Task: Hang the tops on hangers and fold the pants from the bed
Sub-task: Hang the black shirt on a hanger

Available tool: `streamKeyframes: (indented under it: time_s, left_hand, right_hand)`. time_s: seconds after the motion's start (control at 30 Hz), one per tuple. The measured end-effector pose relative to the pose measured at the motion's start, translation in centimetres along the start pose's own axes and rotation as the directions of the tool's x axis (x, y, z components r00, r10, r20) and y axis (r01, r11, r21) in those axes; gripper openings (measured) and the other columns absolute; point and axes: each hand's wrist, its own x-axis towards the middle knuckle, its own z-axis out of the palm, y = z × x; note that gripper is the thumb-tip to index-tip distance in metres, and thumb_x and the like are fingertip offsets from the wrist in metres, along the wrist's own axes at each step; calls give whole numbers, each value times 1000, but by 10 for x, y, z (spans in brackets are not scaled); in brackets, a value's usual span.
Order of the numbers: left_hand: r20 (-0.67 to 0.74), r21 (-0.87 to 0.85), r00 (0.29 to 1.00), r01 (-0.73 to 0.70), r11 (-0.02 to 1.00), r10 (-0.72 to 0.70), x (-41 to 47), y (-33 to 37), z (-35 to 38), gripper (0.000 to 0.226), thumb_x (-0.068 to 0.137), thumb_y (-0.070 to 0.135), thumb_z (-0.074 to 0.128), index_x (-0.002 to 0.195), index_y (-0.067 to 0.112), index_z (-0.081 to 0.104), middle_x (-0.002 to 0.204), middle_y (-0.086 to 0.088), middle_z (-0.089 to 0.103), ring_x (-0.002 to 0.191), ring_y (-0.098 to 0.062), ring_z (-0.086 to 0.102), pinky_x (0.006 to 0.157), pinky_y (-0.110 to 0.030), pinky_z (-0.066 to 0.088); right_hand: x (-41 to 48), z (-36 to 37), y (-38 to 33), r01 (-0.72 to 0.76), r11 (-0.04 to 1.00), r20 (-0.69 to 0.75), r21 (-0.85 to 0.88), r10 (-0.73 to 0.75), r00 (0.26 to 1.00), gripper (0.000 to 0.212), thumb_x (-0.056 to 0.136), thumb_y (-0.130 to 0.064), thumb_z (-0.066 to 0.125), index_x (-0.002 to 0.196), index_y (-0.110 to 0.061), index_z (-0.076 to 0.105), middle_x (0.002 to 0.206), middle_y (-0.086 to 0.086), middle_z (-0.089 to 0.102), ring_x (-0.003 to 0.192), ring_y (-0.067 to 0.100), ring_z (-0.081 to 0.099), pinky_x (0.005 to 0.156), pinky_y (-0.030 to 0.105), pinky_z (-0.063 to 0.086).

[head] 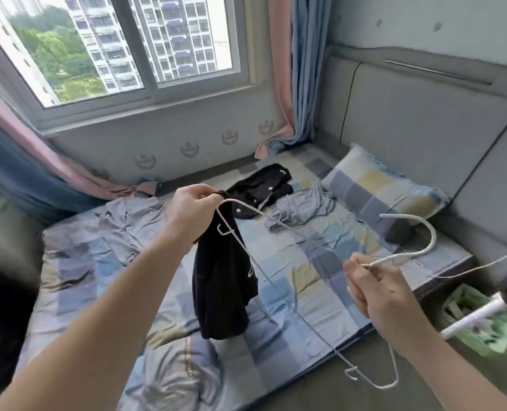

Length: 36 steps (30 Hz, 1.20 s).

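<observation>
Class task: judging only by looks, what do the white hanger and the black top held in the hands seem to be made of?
White hanger: probably metal wire with a smooth white coating, judging by its thin, evenly bent outline. Black top: soft matte fabric, possibly knit cotton, as it hangs limp in folds; exact fibre unclear.

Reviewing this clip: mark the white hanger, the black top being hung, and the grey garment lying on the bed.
white hanger (427, 232), head view, on the curved hook.
black top (219, 292), head view, on the hanging body of the cloth.
grey garment (302, 207), head view, on its crumpled middle, beside the pillow.
</observation>
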Motion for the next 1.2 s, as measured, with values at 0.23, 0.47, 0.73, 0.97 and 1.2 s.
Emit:
streamKeyframes:
  time_s: [0.23, 0.47, 0.73, 0.97, 1.2]
  left_hand:
    - [69, 24, 995, 75, 997, -77, -17, -42, 9, 20, 82, 15, 65, 70, 26, 76, 63, -1, 59, 60, -14, 54, 56, -25, 40]
    - [185, 150, 983, -20, 989, -8, -34, -40, 31, 17, 84, 18, 66, 71, 23, 75, 56, 13, 59, 52, -5, 51, 52, -21, 39]
    - [522, 219, 846, -252, 943, 105, -78, -20, 64, 15, 87, 21, 66, 76, 26, 76, 64, 13, 67, 57, -2, 58, 50, -18, 43]
    - [565, 457, 716, -686, 567, 410, -80, -38, 44, 27, 86, 40, 54, 104, 40, 74, 97, 21, 51, 102, -14, 44, 87, -31, 26]
    - [540, 381, 645, -760, 527, 540, -53, -56, 2, 34, 99, 39, 48, 101, 19, 76, 88, 8, 66, 80, -16, 63, 68, -31, 53]
  right_hand:
    - [-16, -3, 25, 18, 986, -44, -166, -25, 999, 39, 96, -37, 49, 61, -25, 39, 51, -9, 30, 45, 4, 28, 47, 15, 27]
    - [-25, 2, 27, 2, 961, 21, -278, 4, 1000, 42, 103, -28, 49, 61, -28, 41, 51, -2, 33, 48, 8, 30, 50, 34, 27]
    - [-9, 51, 35, -45, 965, 4, -260, 48, 999, 46, 103, -13, 51, 62, -7, 33, 54, 0, 30, 51, 12, 28, 54, 38, 25]
    - [-11, 43, 40, 13, 995, 28, -97, -10, 1000, 50, 98, -20, 53, 60, 2, 30, 57, -10, 31, 52, 6, 29, 54, 19, 27]
    - [8, 10, 36, -4, 999, 107, -48, 9, 994, 29, 90, -33, 63, 83, -6, 67, 56, -10, 42, 49, 4, 33, 45, 14, 29]
